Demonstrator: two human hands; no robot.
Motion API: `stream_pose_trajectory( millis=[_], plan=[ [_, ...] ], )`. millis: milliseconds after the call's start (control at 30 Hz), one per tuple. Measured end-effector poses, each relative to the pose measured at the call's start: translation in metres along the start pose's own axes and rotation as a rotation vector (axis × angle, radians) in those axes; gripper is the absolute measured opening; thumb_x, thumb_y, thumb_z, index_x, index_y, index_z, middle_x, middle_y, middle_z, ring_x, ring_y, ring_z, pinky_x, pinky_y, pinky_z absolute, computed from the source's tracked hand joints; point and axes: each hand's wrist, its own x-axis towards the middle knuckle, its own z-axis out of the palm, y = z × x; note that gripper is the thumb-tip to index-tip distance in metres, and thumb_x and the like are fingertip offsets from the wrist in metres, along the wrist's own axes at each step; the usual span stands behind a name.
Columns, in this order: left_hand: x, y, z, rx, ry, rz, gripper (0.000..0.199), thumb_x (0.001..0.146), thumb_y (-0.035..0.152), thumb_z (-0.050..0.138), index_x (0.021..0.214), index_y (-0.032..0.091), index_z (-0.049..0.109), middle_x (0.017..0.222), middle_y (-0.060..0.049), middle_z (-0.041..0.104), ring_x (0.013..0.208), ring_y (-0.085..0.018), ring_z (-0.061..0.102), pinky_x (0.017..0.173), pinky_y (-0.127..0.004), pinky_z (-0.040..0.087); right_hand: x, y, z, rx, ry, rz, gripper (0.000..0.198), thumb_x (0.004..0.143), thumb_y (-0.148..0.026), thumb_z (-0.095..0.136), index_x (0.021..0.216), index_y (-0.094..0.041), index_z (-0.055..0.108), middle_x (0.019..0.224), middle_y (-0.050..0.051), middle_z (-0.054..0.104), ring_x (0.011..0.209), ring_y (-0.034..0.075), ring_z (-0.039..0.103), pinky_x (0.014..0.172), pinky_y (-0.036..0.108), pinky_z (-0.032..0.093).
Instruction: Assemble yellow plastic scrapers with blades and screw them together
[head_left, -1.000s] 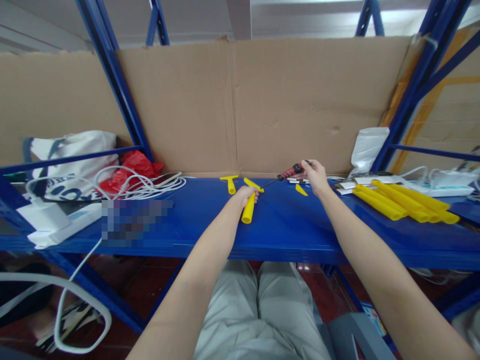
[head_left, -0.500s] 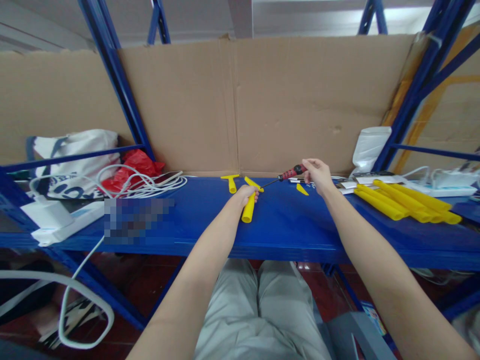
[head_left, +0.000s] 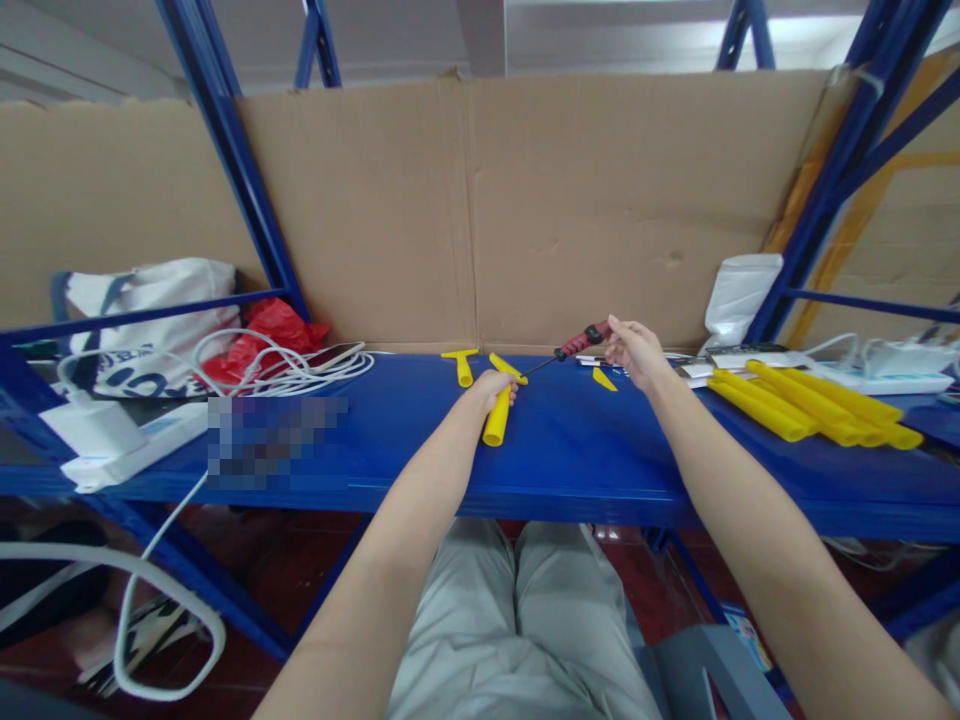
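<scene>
My left hand [head_left: 500,386] is closed around a yellow T-shaped handle [head_left: 496,422], which lies on the blue shelf with its tube end toward me. A red and black screwdriver [head_left: 577,344] slants down to the left, its shaft tip meeting the handle beside my left fingers. My right hand [head_left: 636,350] pinches the end of the screwdriver's grip with the fingertips. The exact contact at the tip is hidden by my left hand. A second yellow T-shaped piece [head_left: 464,369] stands to the left, and a small yellow wedge-shaped piece [head_left: 604,379] lies below the screwdriver's grip.
Several yellow tubes [head_left: 817,405] lie in a pile on the right. A white pouch [head_left: 739,300] leans by the right post. Coiled white cables [head_left: 300,375], a red bag [head_left: 274,335], a cloth bag [head_left: 161,320] and a power strip [head_left: 142,450] fill the left. Cardboard [head_left: 600,200] stands behind.
The screwdriver's grip end has risen slightly, so it slants more steeply. My right hand has shifted a little on the grip end, and my left hand stays put with the handle.
</scene>
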Motion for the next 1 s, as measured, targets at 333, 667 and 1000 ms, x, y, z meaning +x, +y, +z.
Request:
stream_pose_trajectory(
  millis=[333, 667, 1000],
  plan=[
    [0.0003, 0.0, -0.0003, 0.009, -0.011, 0.006, 0.015, 0.083, 0.005, 0.045, 0.071, 0.013, 0.049, 0.042, 0.005, 0.042, 0.033, -0.006, 0.037, 0.037, -0.018, 0.03, -0.0038, -0.0049, 0.0013, 0.052, -0.029, 0.079, 0.015, 0.082, -0.031, 0.057, 0.075, -0.019, 0.05, 0.041, -0.007, 0.044, 0.034, 0.007, 0.043, 0.035, 0.017, 0.036],
    [0.0049, -0.002, -0.0003, 0.016, -0.003, 0.019, 0.012, 0.083, 0.005, 0.045, 0.074, 0.012, 0.05, 0.043, 0.005, 0.042, 0.035, -0.006, 0.037, 0.037, -0.018, 0.03, -0.0043, -0.0051, 0.0011, 0.067, -0.055, 0.086, 0.023, 0.08, -0.035, 0.06, 0.071, -0.02, 0.045, 0.047, -0.007, 0.048, 0.037, 0.007, 0.048, 0.036, 0.016, 0.038],
    [0.0051, -0.0012, -0.0009, 0.008, -0.004, 0.007, 0.009, 0.082, 0.006, 0.046, 0.078, 0.011, 0.052, 0.045, 0.005, 0.043, 0.036, -0.006, 0.037, 0.04, -0.019, 0.033, -0.0005, -0.0008, -0.0021, 0.036, 0.017, 0.115, 0.028, 0.078, -0.04, 0.061, 0.07, -0.019, 0.044, 0.04, -0.008, 0.044, 0.035, 0.007, 0.044, 0.037, 0.016, 0.037]
  ],
)
